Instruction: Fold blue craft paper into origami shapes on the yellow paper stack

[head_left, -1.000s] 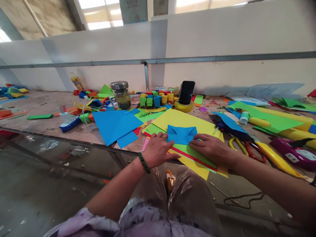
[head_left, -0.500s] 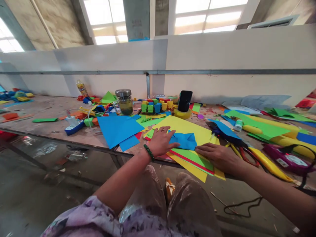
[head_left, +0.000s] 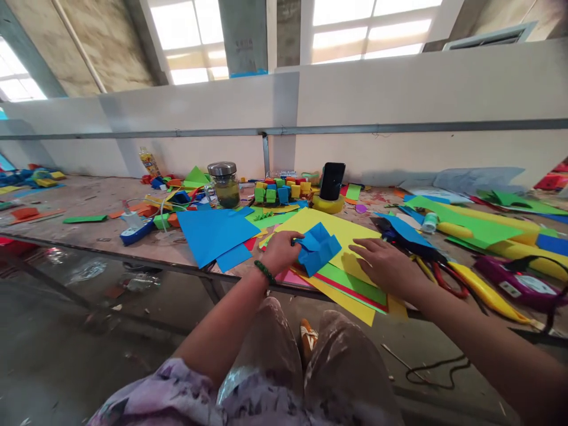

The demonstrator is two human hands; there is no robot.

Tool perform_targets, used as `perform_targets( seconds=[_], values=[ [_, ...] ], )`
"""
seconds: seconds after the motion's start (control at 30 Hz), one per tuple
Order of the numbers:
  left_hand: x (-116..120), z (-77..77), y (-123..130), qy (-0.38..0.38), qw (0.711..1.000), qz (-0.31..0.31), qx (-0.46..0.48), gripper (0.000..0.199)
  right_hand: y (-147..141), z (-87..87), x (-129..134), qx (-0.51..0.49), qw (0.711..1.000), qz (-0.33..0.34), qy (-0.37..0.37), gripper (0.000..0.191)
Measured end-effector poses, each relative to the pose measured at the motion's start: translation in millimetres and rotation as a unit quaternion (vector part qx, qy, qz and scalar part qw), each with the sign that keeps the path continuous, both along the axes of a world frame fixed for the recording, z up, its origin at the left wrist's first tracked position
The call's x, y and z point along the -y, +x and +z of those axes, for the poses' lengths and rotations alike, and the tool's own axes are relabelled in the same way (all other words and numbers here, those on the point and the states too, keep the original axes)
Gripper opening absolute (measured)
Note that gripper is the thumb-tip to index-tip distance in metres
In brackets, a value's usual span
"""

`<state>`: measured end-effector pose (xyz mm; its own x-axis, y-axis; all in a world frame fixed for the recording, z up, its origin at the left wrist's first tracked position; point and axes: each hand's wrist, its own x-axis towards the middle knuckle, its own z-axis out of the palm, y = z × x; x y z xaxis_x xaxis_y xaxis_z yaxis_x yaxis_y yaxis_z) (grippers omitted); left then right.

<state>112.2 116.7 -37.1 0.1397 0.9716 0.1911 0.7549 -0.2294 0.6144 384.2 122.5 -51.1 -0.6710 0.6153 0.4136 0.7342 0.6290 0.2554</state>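
A piece of folded blue paper [head_left: 318, 248], creased and partly opened out, is tilted up over the colored sheets at the table's front edge. My left hand [head_left: 283, 253], with a green bead bracelet at the wrist, pinches its left side. To the right of it, my right hand [head_left: 384, 266] is apart from the folded paper, fingers stretched out and holding nothing. Beneath both lies a stack with a large yellow sheet [head_left: 350, 239] on top and green, red and yellow edges showing. A larger blue sheet [head_left: 217, 234] rests left of my left hand.
Behind the stack are a glass jar of tea [head_left: 224, 186], several small paper cubes [head_left: 284, 192] and a phone [head_left: 332, 181] on a yellow tape roll. Red-handled scissors [head_left: 448, 281] and a purple device [head_left: 517, 281] lie right. A blue glue gun [head_left: 135, 229] sits left.
The blue folded paper lay flat under both hands; now my left hand has lifted and turned it, and its folds have opened. My right hand has let go and moved slightly away.
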Motion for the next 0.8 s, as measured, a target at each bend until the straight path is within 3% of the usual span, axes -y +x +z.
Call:
perform_targets(
  seconds=[0.1, 0.2, 0.3, 0.37, 0.4, 0.5, 0.6, 0.7, 0.8],
  values=[
    [31, -9.2, 5, 0.012, 0.999, 0.024, 0.029, 0.035, -35, 9.0, 26, -0.104, 0.994, 0.012, 0.005, 0.036],
    [60, -21.9, 10, 0.002, 0.995, -0.020, 0.102, 0.034, -69, 12.2, 51, -0.084, 0.996, 0.039, -0.006, 0.052],
    [80, -25.6, 7, 0.022, 0.986, -0.094, 0.136, 0.039, -82, 8.5, 60, -0.023, 0.999, 0.028, -0.001, 0.028],
    [84, -19.7, 1, 0.048, 0.987, -0.114, 0.102, 0.043, -77, 6.0, 58, -0.004, 1.000, 0.030, 0.002, 0.006],
    [83, -15.0, -3, 0.064, 0.990, -0.112, 0.063, 0.045, -72, 5.4, 56, -0.006, 0.999, 0.043, 0.008, 0.005],
    [69, -0.9, -11, 0.128, 0.983, -0.103, -0.083, 0.054, -52, 4.4, 49, -0.071, 0.988, 0.134, 0.038, 0.015],
    [50, 1.8, -11, 0.162, 0.963, -0.132, -0.170, 0.044, -31, -0.9, 39, -0.152, 0.963, 0.219, 0.048, 0.022],
    [40, -7.9, -4, 0.205, 0.956, -0.144, -0.153, 0.041, -12, -10.5, 27, -0.206, 0.958, 0.196, 0.016, 0.022],
    [41, -18.8, 5, 0.249, 0.952, -0.153, -0.089, 0.054, 3, -16.6, 21, -0.238, 0.958, 0.155, -0.030, 0.024]
  ],
)
